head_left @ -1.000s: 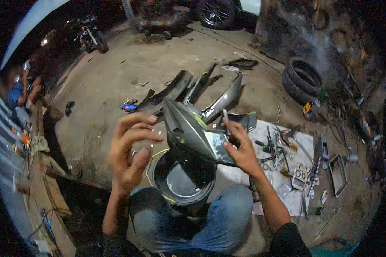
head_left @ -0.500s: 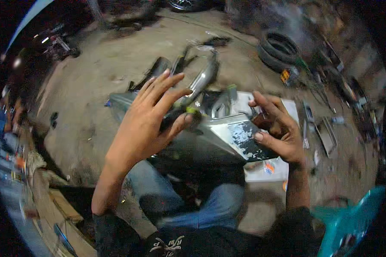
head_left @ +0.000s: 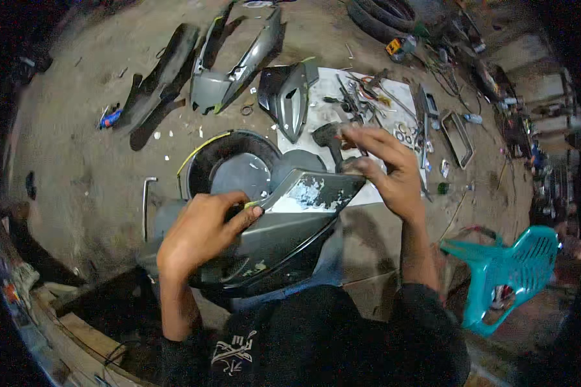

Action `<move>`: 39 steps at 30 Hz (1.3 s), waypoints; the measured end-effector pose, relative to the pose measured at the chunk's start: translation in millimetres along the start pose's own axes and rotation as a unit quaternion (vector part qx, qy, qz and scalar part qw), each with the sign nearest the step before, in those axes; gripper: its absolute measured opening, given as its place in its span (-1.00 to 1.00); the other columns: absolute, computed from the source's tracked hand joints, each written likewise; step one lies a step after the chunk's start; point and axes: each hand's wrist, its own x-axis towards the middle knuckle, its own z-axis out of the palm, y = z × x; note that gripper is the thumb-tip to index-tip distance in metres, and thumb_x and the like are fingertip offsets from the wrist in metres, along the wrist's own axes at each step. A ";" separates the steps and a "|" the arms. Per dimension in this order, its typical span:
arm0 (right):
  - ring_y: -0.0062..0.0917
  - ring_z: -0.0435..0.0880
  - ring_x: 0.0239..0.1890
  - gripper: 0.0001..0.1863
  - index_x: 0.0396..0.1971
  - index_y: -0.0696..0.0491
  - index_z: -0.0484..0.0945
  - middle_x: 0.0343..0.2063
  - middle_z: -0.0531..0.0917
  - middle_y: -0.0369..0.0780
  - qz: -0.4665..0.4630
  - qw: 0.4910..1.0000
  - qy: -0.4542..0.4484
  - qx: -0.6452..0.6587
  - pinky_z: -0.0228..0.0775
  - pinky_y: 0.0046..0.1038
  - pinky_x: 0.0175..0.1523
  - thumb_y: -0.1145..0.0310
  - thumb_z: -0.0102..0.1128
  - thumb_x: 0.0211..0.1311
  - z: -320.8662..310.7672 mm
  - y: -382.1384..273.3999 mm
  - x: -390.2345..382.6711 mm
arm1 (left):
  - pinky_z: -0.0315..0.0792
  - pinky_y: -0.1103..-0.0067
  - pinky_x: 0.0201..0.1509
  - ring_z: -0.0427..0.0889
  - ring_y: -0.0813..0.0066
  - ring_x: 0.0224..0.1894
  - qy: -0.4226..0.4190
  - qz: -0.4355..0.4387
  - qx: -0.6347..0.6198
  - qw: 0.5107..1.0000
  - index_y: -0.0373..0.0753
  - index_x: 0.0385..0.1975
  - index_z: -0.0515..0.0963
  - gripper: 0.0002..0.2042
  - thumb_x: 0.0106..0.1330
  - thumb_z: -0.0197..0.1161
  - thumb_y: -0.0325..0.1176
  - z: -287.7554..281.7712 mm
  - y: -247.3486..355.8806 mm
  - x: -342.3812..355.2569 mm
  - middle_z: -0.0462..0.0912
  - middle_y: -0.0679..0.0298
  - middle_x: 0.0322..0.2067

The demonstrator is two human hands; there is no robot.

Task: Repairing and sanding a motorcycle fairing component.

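Note:
A grey motorcycle body panel (head_left: 284, 229) with flaking paint lies flat across my lap. My left hand (head_left: 200, 232) grips its near left side, thumb over the top edge. My right hand (head_left: 384, 168) holds the panel's far right tip with pinched fingers. A dark tool handle (head_left: 329, 138) shows just beyond my right fingers; whether I hold it is unclear. A black round tub (head_left: 206, 158) with a yellow rim stands on the floor just past the panel.
Other grey fairing panels (head_left: 229, 68) and a smaller dark panel (head_left: 290, 97) lie on the concrete ahead. A white sheet (head_left: 394, 97) carries several hand tools. Tyres (head_left: 374, 16) sit at the far right, a teal plastic chair (head_left: 510, 264) at my right, wooden planks at my left.
The panel has come down from upright in front of me to flat on my lap. My left hand went from open fingers to gripping it. My view has tilted downward.

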 end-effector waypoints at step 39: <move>-0.43 0.57 -0.42 -0.64 -0.03 -0.35 0.87 -0.49 0.54 -0.27 0.197 0.961 0.048 -0.190 0.48 -0.40 -0.27 0.36 0.44 0.20 92.8 -38.6 -41.1 | 0.59 0.34 0.10 0.77 0.15 -0.06 0.125 0.141 -0.077 0.979 -0.27 0.03 0.70 -0.76 0.40 0.36 -0.45 12.3 -7.3 35.4 0.77 0.07 -0.06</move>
